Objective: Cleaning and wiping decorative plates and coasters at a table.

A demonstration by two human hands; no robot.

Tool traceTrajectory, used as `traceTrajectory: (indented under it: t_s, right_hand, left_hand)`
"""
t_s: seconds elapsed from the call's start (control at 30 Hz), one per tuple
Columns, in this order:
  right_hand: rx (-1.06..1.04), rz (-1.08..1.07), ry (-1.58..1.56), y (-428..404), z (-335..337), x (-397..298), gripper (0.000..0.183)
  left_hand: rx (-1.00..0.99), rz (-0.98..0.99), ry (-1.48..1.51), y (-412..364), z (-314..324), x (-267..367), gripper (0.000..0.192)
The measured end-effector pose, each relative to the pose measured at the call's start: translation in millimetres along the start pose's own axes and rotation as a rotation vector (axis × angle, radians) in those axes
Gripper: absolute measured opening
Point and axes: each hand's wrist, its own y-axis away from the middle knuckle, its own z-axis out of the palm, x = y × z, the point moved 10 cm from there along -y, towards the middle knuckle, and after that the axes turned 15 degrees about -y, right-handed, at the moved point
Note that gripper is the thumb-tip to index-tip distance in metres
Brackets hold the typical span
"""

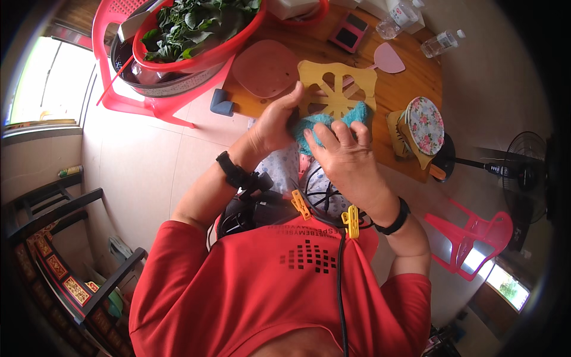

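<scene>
A light wooden panel [337, 69] with a wavy rim and petal-shaped cutouts is held up in front of me, over the near edge of the table. My left hand [277, 119] grips its left side, thumb up along the edge and the other fingers largely hidden. A teal fluffy cloth [312, 124] is bunched over the panel's lower part, with one fold rising at the right. My right hand [345, 156] presses on this cloth with bent fingers, and the cloth also reaches the left palm.
The wooden table [419, 76] bears a pink plate [266, 67], a pink fly swatter [388, 58], plastic bottles [397, 20] and a floral-topped wooden piece [426, 122]. Left, a red basin [196, 67] of leafy greens rests above a pink chair [178, 117]. A fan [526, 176] stands right.
</scene>
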Motion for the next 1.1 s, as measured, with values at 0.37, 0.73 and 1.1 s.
traceTrajectory:
  t_s: [0.37, 0.73, 1.1]
  right_hand:
    - [0.16, 0.237, 0.133, 2.8, -35.9, 58.1, 0.037]
    - [0.013, 0.224, 0.043, 0.8, -5.3, 50.6, 0.042]
    - [0.057, 0.122, -0.071, 7.7, 3.7, 36.8, 0.042]
  left_hand:
    - [-0.026, 0.077, -0.08, 0.7, -8.3, 4.4, 0.056]
    - [0.013, 0.11, -0.108, 3.3, -5.9, 7.0, 0.057]
    - [0.029, 0.08, -0.084, 1.9, -9.0, 5.9, 0.056]
